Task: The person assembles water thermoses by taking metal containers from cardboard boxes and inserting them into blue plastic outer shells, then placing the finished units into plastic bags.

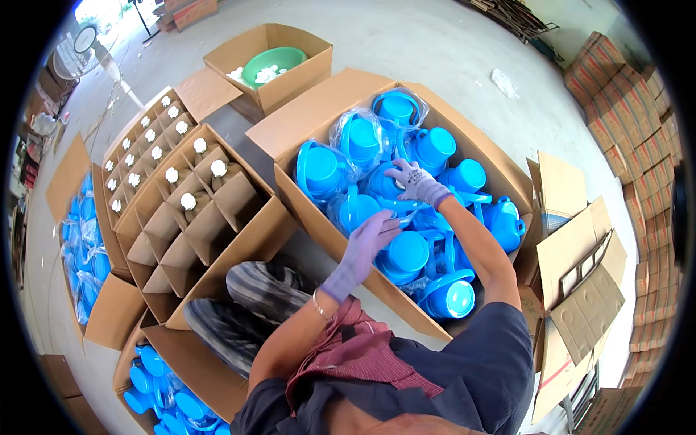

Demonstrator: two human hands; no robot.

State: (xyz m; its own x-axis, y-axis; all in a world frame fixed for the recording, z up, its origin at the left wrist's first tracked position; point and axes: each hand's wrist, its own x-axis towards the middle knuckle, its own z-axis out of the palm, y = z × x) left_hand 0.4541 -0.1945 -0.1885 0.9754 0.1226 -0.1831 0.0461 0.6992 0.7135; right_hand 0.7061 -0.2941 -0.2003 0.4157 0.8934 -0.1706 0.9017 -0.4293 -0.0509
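Observation:
An open cardboard box [467, 148] in front of me is filled with blue plastic jugs [408, 252] with handles, several wrapped in clear film. In a pale purple glove, my right hand [420, 183] reaches into its middle, fingers bent over one blue plastic jug [378, 181]. My left hand [366, 245], gloved the same way, is over the near side of the box. Its fingers are slightly bent and apart from the thumb, beside a blue handle [406, 206]; nothing shows in its grasp. The undersides of both hands are hidden.
To the left, a divided carton [239, 272] holds several white-capped bottles. Another carton of capped bottles [150, 135] adjoins it. More blue pieces fill cartons at far left [87, 254] and lower left [156, 384]. Beyond stands a box with a green basin [279, 61]. Stacked cartons [616, 101] line the right.

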